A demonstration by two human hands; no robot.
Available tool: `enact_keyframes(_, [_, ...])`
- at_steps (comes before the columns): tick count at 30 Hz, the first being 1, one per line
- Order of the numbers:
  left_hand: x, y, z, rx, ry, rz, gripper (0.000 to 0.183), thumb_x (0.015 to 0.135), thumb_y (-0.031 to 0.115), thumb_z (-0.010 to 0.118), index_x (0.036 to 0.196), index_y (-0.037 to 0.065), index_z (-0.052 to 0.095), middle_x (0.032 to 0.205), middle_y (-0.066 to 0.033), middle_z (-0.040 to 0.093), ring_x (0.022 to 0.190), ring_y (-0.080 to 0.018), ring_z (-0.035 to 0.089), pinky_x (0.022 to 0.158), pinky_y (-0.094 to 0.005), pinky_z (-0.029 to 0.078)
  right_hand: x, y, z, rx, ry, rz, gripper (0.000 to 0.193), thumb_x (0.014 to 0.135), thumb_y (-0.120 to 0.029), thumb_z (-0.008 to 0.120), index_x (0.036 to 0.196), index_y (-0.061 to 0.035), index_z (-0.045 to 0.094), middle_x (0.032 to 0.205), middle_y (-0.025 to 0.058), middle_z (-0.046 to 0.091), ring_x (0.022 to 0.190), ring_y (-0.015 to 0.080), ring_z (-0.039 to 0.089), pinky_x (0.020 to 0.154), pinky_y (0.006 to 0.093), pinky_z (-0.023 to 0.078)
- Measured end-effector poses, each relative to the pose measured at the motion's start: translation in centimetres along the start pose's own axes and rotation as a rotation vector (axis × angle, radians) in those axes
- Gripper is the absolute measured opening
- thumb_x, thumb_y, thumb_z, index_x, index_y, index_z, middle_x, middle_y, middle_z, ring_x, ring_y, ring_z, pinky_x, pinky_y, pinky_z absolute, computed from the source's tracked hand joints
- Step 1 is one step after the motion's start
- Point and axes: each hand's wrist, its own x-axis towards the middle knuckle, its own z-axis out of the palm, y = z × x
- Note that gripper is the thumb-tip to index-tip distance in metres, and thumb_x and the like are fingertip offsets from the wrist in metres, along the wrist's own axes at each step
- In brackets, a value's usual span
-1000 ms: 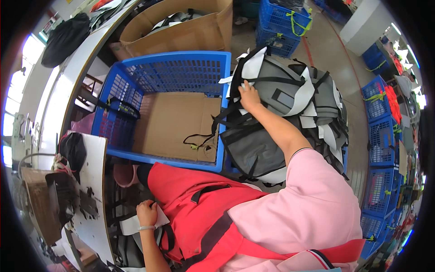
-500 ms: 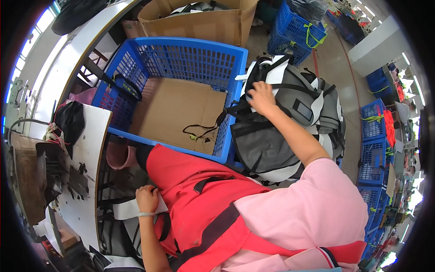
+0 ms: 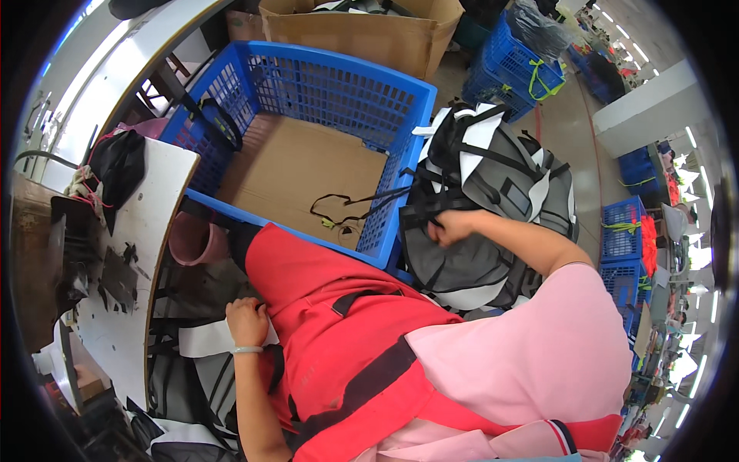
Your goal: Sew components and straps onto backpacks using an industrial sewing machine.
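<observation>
A pile of grey and black bag pieces with white strips (image 3: 493,173) lies to the right of the blue basket. My right hand (image 3: 453,227) is on its near side, fingers pinched at the black upper edge of a grey bag piece (image 3: 431,258). Its fingertips are partly hidden. Beside my lap, my left hand (image 3: 248,323) is curled over a white strip (image 3: 206,340) on more grey bag pieces (image 3: 188,385). Across the blue basket's (image 3: 339,58) near right wall runs a thin black strap (image 3: 369,202), its end lying on the cardboard bottom.
On the left a worn white table (image 3: 173,165) carries a black cloth (image 3: 119,165) and dark scraps. A pink bin (image 3: 198,240) stands beneath its edge. Behind the basket is a cardboard box (image 3: 362,35) holding bag pieces. Stacked blue crates (image 3: 504,61) stand at the far right.
My right hand has come nearer, from the pile's top left to the grey bag piece's black edge. My left hand keeps its place on the white strip. The whole view has shifted slightly.
</observation>
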Motion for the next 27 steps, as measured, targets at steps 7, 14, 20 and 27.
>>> enact_keyframes(7, [0.6, -0.2, 0.4, 0.005, -0.009, 0.034, 0.015, 0.074, 0.019, 0.07, 0.077, 0.005, 0.068, 0.082, -0.0113, 0.066, 0.084, -0.03, 0.06, 0.078, -0.0417, 0.042, -0.4, -2.3, 1.1, -0.262, -0.356, -0.027, 0.066, 0.064, -0.033, 0.083, 0.122, -0.0085, 0.062, 0.111, 0.01, 0.066, 0.101, 0.0262, 0.063, 0.089, 0.0373, 0.049])
enact_keyframes(14, [-0.2, -0.1, -0.7, -0.045, 0.041, 0.019, 0.011, 0.076, 0.019, 0.068, 0.076, 0.007, 0.069, 0.081, -0.0099, 0.066, 0.083, -0.0288, 0.06, 0.078, -0.0414, 0.041, 5.2, -12.2, -1.7, -0.516, 0.469, -0.223, 0.025, 0.083, -0.017, 0.061, 0.106, -0.0078, 0.063, 0.105, 0.0123, 0.062, 0.104, 0.0312, 0.06, 0.085, 0.0417, 0.049])
enact_keyframes(20, [-1.0, -0.3, -0.7, -0.071, 0.096, 0.007, 0.013, 0.075, 0.02, 0.07, 0.077, 0.007, 0.067, 0.08, -0.0086, 0.065, 0.082, -0.028, 0.059, 0.078, -0.0404, 0.041, 8.3, -6.8, -0.8, -0.063, 0.921, -0.137, 0.014, 0.083, -0.015, 0.063, 0.091, -0.0046, 0.059, 0.092, 0.0153, 0.06, 0.089, 0.0349, 0.06, 0.077, 0.0421, 0.049])
enact_keyframes(27, [-1.1, -0.2, 0.5, -0.002, 0.077, 0.017, 0.013, 0.074, 0.018, 0.07, 0.078, 0.005, 0.067, 0.081, -0.0094, 0.065, 0.083, -0.0283, 0.059, 0.078, -0.0399, 0.04, 9.3, -2.1, 3.0, 0.087, 1.096, 0.014, 0.02, 0.09, -0.022, 0.057, 0.084, -0.0021, 0.058, 0.089, 0.0171, 0.061, 0.086, 0.0376, 0.06, 0.074, 0.0438, 0.047])
